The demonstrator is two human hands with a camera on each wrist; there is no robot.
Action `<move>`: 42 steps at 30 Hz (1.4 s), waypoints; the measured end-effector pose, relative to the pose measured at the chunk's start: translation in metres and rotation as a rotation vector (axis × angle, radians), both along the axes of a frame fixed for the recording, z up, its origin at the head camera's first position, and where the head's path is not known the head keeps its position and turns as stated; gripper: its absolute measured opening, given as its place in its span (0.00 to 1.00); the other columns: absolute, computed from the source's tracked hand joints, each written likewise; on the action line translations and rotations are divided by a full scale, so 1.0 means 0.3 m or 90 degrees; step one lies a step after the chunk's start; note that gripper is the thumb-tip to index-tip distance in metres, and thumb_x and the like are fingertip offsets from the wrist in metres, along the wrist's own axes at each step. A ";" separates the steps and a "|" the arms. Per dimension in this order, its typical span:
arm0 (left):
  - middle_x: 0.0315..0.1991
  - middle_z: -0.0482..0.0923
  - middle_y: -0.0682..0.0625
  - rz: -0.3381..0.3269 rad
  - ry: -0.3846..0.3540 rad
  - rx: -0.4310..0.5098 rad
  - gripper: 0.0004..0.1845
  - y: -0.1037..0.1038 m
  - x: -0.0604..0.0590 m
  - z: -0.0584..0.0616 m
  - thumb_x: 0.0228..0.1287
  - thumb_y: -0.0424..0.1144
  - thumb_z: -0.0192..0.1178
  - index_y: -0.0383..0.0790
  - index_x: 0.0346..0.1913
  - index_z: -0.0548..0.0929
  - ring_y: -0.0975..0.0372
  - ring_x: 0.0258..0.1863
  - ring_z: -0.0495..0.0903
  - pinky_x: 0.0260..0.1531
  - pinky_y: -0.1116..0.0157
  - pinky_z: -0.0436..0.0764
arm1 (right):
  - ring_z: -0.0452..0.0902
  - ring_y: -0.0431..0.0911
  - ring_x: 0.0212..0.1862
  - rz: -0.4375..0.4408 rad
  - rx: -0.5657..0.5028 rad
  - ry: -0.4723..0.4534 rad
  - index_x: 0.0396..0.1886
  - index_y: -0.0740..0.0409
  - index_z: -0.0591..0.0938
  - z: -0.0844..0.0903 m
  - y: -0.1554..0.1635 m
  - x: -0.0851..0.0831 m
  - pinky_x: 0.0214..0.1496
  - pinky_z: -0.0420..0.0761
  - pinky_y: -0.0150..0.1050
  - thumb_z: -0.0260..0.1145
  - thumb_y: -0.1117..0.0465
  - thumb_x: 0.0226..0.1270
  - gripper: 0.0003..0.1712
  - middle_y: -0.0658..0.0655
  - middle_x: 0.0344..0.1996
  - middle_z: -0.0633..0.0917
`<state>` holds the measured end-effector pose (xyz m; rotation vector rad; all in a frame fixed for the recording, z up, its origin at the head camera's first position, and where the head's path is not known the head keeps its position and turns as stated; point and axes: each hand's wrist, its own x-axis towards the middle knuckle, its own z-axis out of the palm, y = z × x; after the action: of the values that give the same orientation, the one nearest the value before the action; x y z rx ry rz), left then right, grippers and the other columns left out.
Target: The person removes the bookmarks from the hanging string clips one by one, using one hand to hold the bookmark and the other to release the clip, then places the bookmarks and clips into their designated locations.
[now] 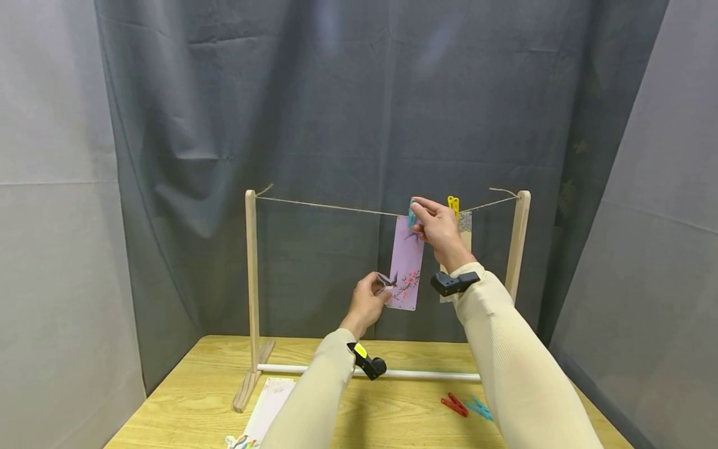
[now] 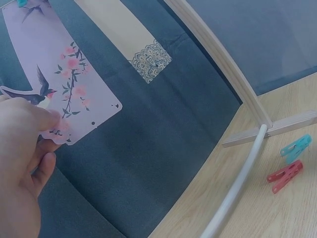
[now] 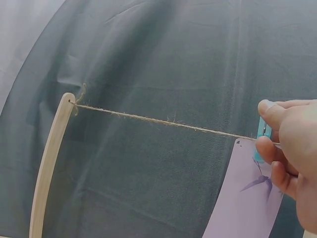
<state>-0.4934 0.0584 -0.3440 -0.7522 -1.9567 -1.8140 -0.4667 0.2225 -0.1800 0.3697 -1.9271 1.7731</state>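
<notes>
A lilac card [image 1: 405,262] printed with swallows and pink blossom hangs from a twine line [image 3: 163,122]. At its top edge my right hand [image 1: 440,232] pinches a light-blue clothespin [image 3: 260,130], which sits over the twine and the card. Lower down, my left hand [image 1: 367,302] holds the card's bottom left edge between thumb and fingers, as the left wrist view shows. Behind my right hand a cream patterned card [image 2: 124,37] hangs from the same line, with a yellow clothespin [image 1: 453,204] above it.
Wooden posts [image 1: 251,268] on feet carry the line, joined low down by a white bar [image 1: 415,375]. On the wooden table lie a red clothespin [image 1: 455,404], another blue clothespin [image 1: 479,408] and a pale card [image 1: 270,405]. Dark curtain [image 1: 314,125] hangs behind.
</notes>
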 end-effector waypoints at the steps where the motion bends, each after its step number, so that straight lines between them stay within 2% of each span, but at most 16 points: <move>1: 0.42 0.87 0.41 0.000 0.000 0.001 0.12 0.000 0.000 0.000 0.64 0.17 0.62 0.32 0.46 0.81 0.54 0.43 0.86 0.45 0.59 0.85 | 0.77 0.36 0.26 0.000 -0.006 0.003 0.72 0.53 0.78 0.000 -0.001 0.000 0.29 0.76 0.28 0.64 0.52 0.79 0.26 0.52 0.33 0.83; 6: 0.42 0.87 0.41 -0.004 0.001 0.005 0.12 0.002 0.000 0.002 0.63 0.17 0.62 0.32 0.45 0.81 0.56 0.41 0.86 0.43 0.61 0.85 | 0.76 0.34 0.23 0.001 -0.052 0.021 0.70 0.57 0.79 -0.001 -0.010 -0.005 0.25 0.74 0.27 0.66 0.54 0.78 0.25 0.49 0.29 0.83; 14: 0.41 0.87 0.41 -0.003 0.006 0.008 0.12 0.007 0.000 0.010 0.62 0.17 0.63 0.33 0.45 0.81 0.59 0.39 0.85 0.40 0.64 0.84 | 0.73 0.33 0.21 0.002 -0.135 0.048 0.66 0.60 0.82 0.003 -0.030 -0.015 0.23 0.70 0.26 0.69 0.57 0.75 0.24 0.49 0.28 0.83; 22: 0.43 0.87 0.41 -0.003 0.012 0.009 0.12 0.009 -0.004 0.015 0.62 0.17 0.63 0.32 0.45 0.81 0.57 0.41 0.86 0.41 0.63 0.84 | 0.71 0.33 0.23 0.007 -0.209 0.092 0.62 0.63 0.84 0.010 -0.048 -0.017 0.24 0.70 0.22 0.68 0.62 0.75 0.19 0.55 0.40 0.84; 31: 0.46 0.86 0.36 -0.008 0.019 0.021 0.13 0.007 -0.009 0.029 0.63 0.17 0.63 0.31 0.47 0.81 0.49 0.46 0.87 0.45 0.56 0.85 | 0.71 0.33 0.21 0.004 -0.251 0.096 0.61 0.62 0.85 0.017 -0.041 -0.024 0.23 0.70 0.25 0.69 0.62 0.74 0.19 0.54 0.40 0.85; 42: 0.44 0.87 0.39 -0.001 0.012 0.017 0.12 -0.003 -0.013 0.022 0.63 0.17 0.63 0.32 0.46 0.81 0.54 0.44 0.87 0.42 0.62 0.85 | 0.71 0.32 0.19 0.032 -0.291 0.118 0.60 0.62 0.85 0.024 -0.056 -0.023 0.20 0.68 0.25 0.69 0.63 0.74 0.17 0.55 0.40 0.86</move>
<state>-0.4973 0.0576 -0.3374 -0.7586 -1.9163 -1.8242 -0.4737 0.2056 -0.1728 0.4020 -1.3466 2.0607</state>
